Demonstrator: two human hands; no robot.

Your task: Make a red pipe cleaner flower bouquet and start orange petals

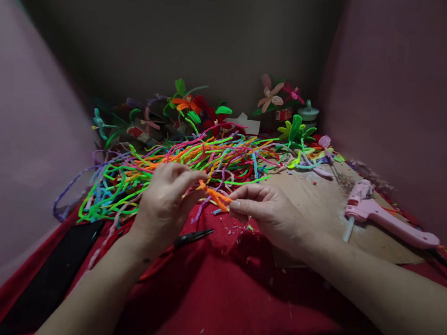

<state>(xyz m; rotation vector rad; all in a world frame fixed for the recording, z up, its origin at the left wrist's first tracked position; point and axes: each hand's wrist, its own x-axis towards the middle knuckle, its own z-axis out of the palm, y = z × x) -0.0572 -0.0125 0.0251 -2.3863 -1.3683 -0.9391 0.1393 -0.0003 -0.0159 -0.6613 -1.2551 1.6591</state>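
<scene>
My left hand (pixel 168 200) and my right hand (pixel 267 211) both pinch a short orange pipe cleaner (pixel 215 194) between them, just above the red cloth (pixel 225 291). The left fingers close on its left end, the right fingers on its right end. Right behind the hands lies a big tangled heap of pipe cleaners (pixel 175 167) in green, orange, pink, blue and purple.
Finished pipe-cleaner flowers (pixel 190 107) stand at the back by the wall. A pink glue gun (pixel 387 218) lies on a cardboard sheet (pixel 316 199) to the right. Dark scissors (pixel 189 237) lie under my left wrist, a black flat object (pixel 56 272) at the left.
</scene>
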